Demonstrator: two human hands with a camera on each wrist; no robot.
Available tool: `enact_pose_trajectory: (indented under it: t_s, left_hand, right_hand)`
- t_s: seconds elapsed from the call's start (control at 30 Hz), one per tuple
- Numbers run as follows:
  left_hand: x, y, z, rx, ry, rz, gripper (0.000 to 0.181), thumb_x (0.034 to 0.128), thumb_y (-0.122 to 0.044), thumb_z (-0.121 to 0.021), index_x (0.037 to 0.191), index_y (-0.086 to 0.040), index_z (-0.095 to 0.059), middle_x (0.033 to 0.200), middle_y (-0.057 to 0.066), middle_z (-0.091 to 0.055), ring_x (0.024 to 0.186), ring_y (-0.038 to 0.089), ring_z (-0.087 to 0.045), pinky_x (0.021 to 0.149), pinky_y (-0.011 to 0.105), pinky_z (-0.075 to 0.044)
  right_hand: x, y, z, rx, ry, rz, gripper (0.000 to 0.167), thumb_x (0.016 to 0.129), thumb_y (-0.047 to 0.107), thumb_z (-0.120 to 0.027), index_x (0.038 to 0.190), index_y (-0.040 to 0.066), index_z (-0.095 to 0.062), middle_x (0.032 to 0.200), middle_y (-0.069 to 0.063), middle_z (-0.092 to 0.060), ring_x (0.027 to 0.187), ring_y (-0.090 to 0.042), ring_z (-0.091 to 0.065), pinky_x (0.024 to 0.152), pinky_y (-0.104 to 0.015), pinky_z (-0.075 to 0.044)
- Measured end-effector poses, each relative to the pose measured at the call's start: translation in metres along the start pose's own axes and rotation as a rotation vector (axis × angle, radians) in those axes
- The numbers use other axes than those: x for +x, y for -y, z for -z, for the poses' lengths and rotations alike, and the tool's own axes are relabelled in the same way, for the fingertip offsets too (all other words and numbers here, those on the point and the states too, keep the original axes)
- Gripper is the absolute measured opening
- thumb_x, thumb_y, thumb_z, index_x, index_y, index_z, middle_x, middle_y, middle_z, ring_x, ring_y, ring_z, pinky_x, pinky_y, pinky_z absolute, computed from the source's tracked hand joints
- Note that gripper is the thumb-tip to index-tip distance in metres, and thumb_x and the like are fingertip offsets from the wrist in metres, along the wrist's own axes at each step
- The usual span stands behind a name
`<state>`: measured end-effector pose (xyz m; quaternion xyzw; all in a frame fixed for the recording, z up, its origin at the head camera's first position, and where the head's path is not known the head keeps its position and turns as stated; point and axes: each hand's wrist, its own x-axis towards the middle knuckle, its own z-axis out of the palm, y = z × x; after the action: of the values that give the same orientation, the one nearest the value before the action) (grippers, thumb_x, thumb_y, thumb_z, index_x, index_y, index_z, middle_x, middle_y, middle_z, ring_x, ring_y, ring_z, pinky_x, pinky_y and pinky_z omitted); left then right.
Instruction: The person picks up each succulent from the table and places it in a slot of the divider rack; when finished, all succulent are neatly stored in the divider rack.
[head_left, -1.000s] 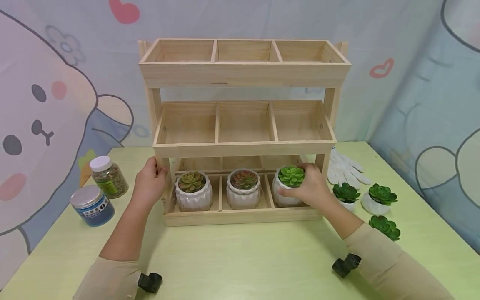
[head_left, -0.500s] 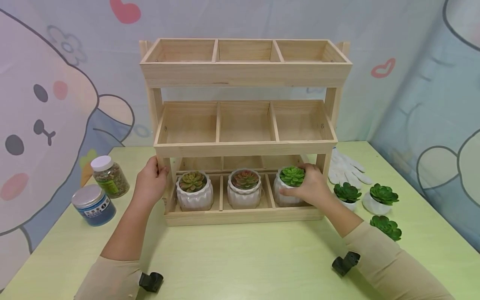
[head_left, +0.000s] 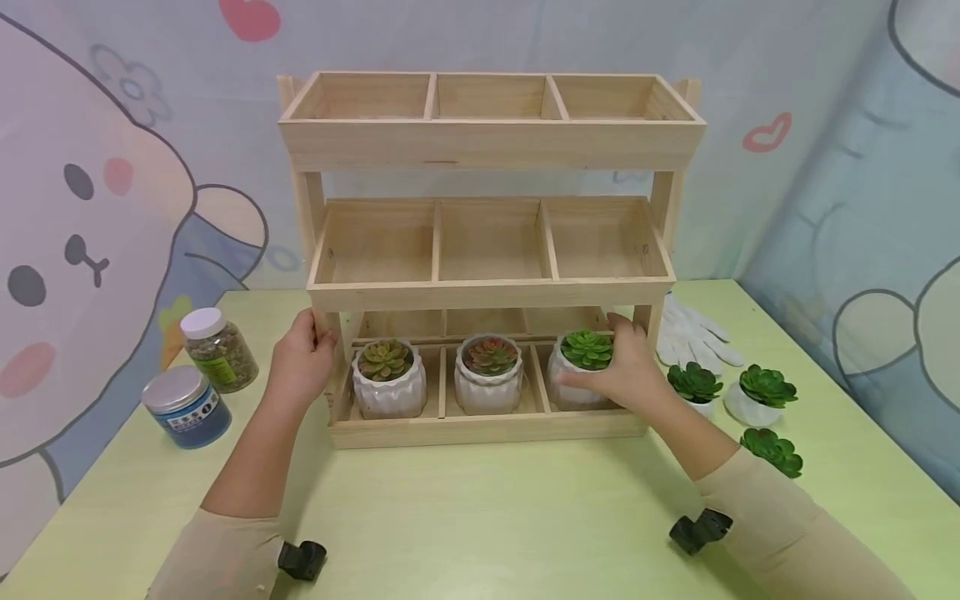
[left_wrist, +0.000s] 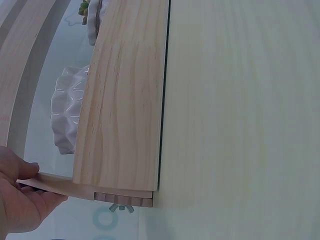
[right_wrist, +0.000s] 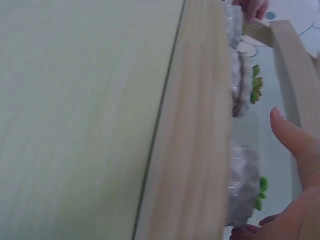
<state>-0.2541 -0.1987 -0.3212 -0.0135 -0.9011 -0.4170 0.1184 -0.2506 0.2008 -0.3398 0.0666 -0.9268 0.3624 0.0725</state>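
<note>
Stocking the pale wooden rack (head_left: 491,295) seems one tier done, two left — left hand (head_left: 302,357) grips its left edge, right hand (head_left: 632,367) spread beside a white ceramic pot (head_left: 577,401).

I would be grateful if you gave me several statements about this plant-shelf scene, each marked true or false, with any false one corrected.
1. The left hand grips the left upright of the wooden shelf. True.
2. Three white pots stand in the bottom tier. True.
3. The right hand is at the pot in the left compartment. False: it is at the right-hand pot.
4. The middle succulent is bright green all over. False: it is partly reddish.
5. The white gloves lie left of the shelf. False: the white gloves lie on its right.
6. The white-lidded jar stands farther back than the silver-lidded jar. True.
</note>
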Motion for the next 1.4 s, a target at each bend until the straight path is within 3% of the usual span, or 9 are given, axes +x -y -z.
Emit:
enact_pose_trajectory:
  t_s: [0.27,0.53,0.67,0.77,0.97,1.17,1.4]
  left_hand:
    - [0.002,0.001,-0.001,-0.006,0.002,-0.003,0.039,0.1008,-0.012,-0.041,0.136,0.004,-0.034,0.131,0.029,-0.046,0.118,0.044,-0.046,0.091,0.055,-0.043]
    - [0.001,-0.001,-0.001,-0.016,0.012,0.014,0.041,0.1010,-0.013,-0.040,0.137,0.004,-0.033,0.134,0.029,-0.044,0.119,0.045,-0.044,0.092,0.056,-0.042]
    - [0.001,-0.001,-0.001,-0.009,0.008,0.011,0.042,0.1012,-0.014,-0.040,0.138,0.004,-0.032,0.134,0.029,-0.043,0.119,0.046,-0.044,0.091,0.056,-0.043]
    - [0.002,0.000,-0.002,-0.001,0.007,0.010,0.042,0.1012,-0.014,-0.040,0.138,0.005,-0.031,0.134,0.029,-0.043,0.119,0.046,-0.044,0.091,0.056,-0.043]
    - [0.002,0.001,-0.002,-0.008,0.006,0.010,0.042,0.1010,-0.013,-0.040,0.138,0.005,-0.032,0.133,0.030,-0.043,0.119,0.046,-0.044,0.091,0.056,-0.042]
    - [0.002,0.002,-0.002,-0.005,-0.007,-0.001,0.039,0.1006,-0.013,-0.041,0.136,0.005,-0.035,0.132,0.029,-0.045,0.118,0.045,-0.045,0.091,0.056,-0.043]
    - [0.003,0.002,-0.002,0.000,-0.005,0.001,0.039,0.1008,-0.014,-0.041,0.135,0.005,-0.035,0.132,0.029,-0.046,0.118,0.045,-0.046,0.090,0.056,-0.043]
  right_hand:
    - [-0.029,0.018,0.033,0.166,0.006,0.040,0.099,0.073,0.041,-0.080,0.143,-0.003,-0.025,0.143,-0.021,-0.032,0.131,-0.037,-0.030,0.106,-0.052,-0.027]
    - [-0.065,0.014,0.067,0.145,-0.056,0.146,0.082,0.077,0.029,-0.079,0.141,0.001,-0.035,0.140,-0.017,-0.041,0.128,-0.033,-0.037,0.105,-0.045,-0.031]
    - [-0.080,0.001,0.081,0.143,-0.086,0.121,0.075,0.078,0.026,-0.078,0.139,0.005,-0.039,0.138,-0.013,-0.044,0.125,-0.032,-0.041,0.098,-0.017,-0.036]
    - [-0.088,-0.013,0.087,0.165,-0.100,0.094,0.069,0.079,0.023,-0.077,0.137,0.007,-0.043,0.136,-0.011,-0.046,0.124,-0.024,-0.044,0.089,-0.004,-0.035]
    - [-0.102,-0.043,0.097,0.178,-0.121,0.071,0.064,0.081,0.018,-0.075,0.137,0.010,-0.044,0.133,-0.002,-0.049,0.115,0.003,-0.045,0.089,-0.006,-0.037]
    - [-0.111,-0.065,0.104,0.187,-0.151,0.034,0.060,0.083,0.017,-0.073,0.136,0.007,-0.045,0.127,0.009,-0.051,0.112,0.006,-0.045,0.083,-0.005,-0.038]
    - [-0.120,-0.084,0.110,0.175,-0.143,0.023,0.057,0.083,0.014,-0.073,0.133,0.005,-0.046,0.124,0.012,-0.053,0.114,0.002,-0.044,0.086,-0.005,-0.035]
